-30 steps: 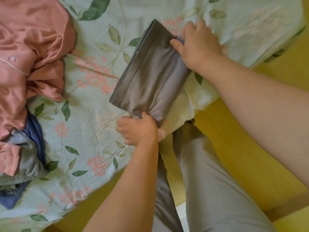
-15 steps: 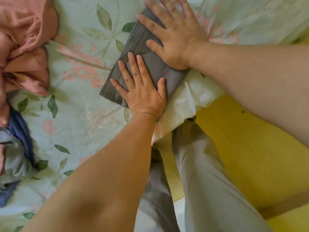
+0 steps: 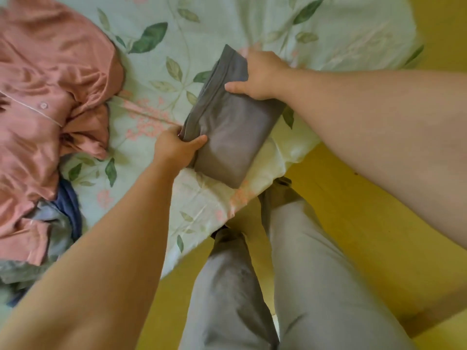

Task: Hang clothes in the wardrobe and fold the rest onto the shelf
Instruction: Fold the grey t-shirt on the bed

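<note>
A folded grey garment (image 3: 227, 127) lies at the near corner of the bed, on the floral sheet (image 3: 156, 72). My left hand (image 3: 174, 147) grips its near left edge, thumb on top and fingers tucked under. At the far right edge, my right hand (image 3: 260, 74) holds the garment the same way, with the thumb lying across the top. The garment is a compact rectangle, slightly tilted.
A crumpled pink buttoned shirt (image 3: 48, 97) fills the bed's left side, with blue and grey clothes (image 3: 60, 218) heaped below it. My legs in grey trousers (image 3: 278, 274) stand against the bed corner on a yellow floor (image 3: 353, 223).
Half a second ago both hands pressed flat on the folded garment. Now they have slid to its opposite edges and curled around them.
</note>
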`<state>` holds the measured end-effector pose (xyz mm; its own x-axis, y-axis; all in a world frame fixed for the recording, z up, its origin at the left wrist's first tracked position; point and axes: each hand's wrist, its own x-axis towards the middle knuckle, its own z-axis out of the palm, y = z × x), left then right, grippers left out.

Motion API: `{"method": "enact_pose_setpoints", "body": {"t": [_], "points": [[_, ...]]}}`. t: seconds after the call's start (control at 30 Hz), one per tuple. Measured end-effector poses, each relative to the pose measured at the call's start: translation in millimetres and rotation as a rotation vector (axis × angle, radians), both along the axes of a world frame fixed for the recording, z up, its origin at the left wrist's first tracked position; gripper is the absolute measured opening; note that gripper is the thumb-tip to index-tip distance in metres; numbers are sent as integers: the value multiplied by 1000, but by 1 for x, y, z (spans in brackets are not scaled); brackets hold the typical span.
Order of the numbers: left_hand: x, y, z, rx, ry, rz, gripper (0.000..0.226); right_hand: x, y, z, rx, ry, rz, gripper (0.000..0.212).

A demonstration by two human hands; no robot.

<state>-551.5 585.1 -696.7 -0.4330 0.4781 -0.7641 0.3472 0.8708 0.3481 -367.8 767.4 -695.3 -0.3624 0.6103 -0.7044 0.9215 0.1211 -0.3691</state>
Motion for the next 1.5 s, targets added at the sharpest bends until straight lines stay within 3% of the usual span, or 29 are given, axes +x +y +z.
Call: {"method": "enact_pose_setpoints", "body": {"t": [0.1,0.3,0.47,0.57,0.77,1.0,1.1,1.2,1.4,1.5], "points": [[-12,-3,26,-69,-132,-191,24,15,-11,35,-72,22,-83,91],[-19,-40,128,93,83,-878,16,65,-122,129,-162,-74,-127,55],[-35,-97,250,311,257,-1334,11,74,-277,244,-126,182,-599,39],[-48,-122,307,396,267,-1460,11,60,-356,311,-64,323,-778,45],[-37,-139,396,467,141,-1658,11,66,-457,417,57,413,-994,35],[39,-174,470,620,1,-2032,28,84,-574,501,212,250,-1157,67],[76,-214,496,641,-37,-2219,16,95,-634,533,227,209,-1222,51],[111,-257,515,700,-85,-2356,21,97,-696,576,278,162,-1296,32],[177,-340,587,807,-245,-2434,25,95,-828,650,323,165,-1498,42],[201,-385,629,925,-283,-2486,25,97,-887,693,370,172,-1565,34]]}}
